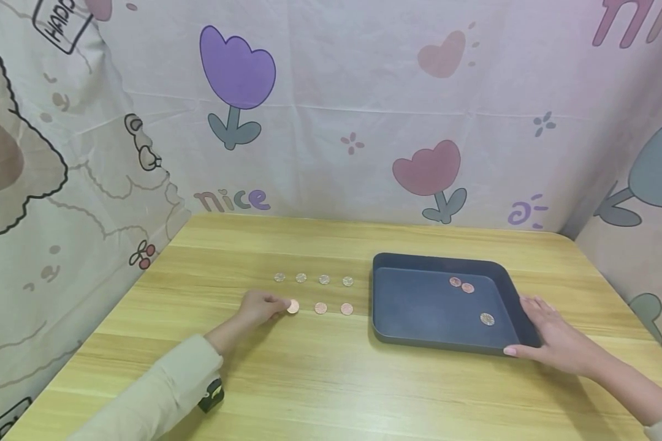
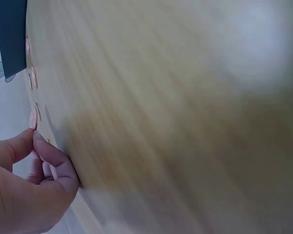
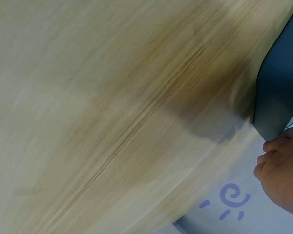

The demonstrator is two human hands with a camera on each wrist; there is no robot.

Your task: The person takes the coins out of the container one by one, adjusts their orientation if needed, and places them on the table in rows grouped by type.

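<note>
Between thumb and fingertips, my left hand point(image 1: 262, 308) pinches a copper-coloured coin point(image 1: 292, 306). The left wrist view shows this coin point(image 2: 33, 118) tilted up at the fingertips. To its right lie two more copper-coloured coins, one nearer point(image 1: 320, 308) and one farther along point(image 1: 346, 309). On the right, my right hand point(image 1: 557, 337) grips the near right corner of a dark grey tray point(image 1: 447, 344), thumb at the front and fingers along the side wall. Inside the tray are two touching copper-coloured coins point(image 1: 467, 288) and a duller, yellowish coin point(image 1: 487, 319).
Behind the copper-coloured row, several silvery coins point(image 1: 323, 280) form a second row left of the tray. The wooden table point(image 1: 320, 392) ends at a printed cloth point(image 1: 331, 122) at the back. A black device point(image 1: 212, 395) sits at the left wrist.
</note>
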